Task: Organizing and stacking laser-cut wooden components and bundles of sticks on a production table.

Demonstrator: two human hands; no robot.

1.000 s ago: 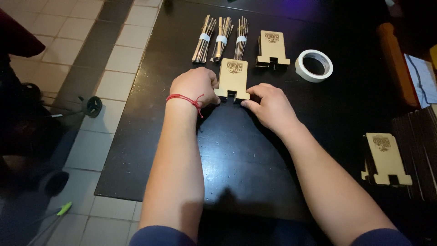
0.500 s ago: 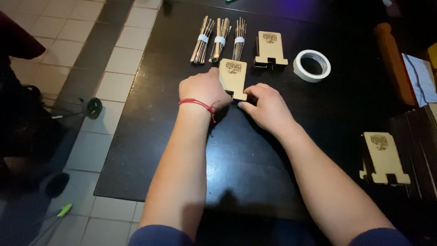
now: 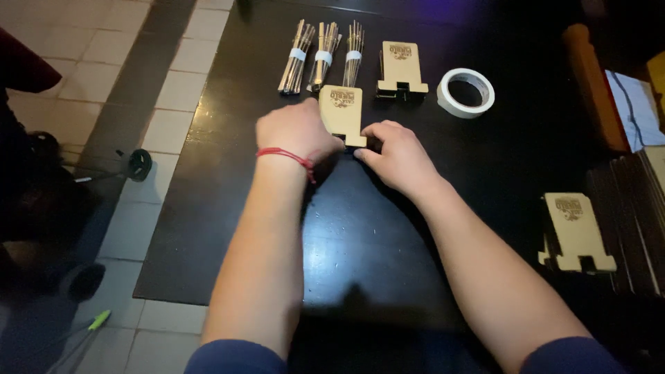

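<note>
Left hand: the left hand (image 3: 296, 133) is curled shut on the wooden phone stand (image 3: 341, 113), at its near left edge.
Right hand: the right hand (image 3: 396, 154) pinches the stand's foot.
Advice: press both sides evenly, keeping it square.
Beyond the stand: stick bundles (image 3: 322, 55), tape roll (image 3: 467, 92).

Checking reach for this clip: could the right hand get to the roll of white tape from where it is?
Probably yes. The right hand rests at the base of the wooden stand, and the tape roll lies just beyond it to the right on bare dark table, with nothing between.
</note>
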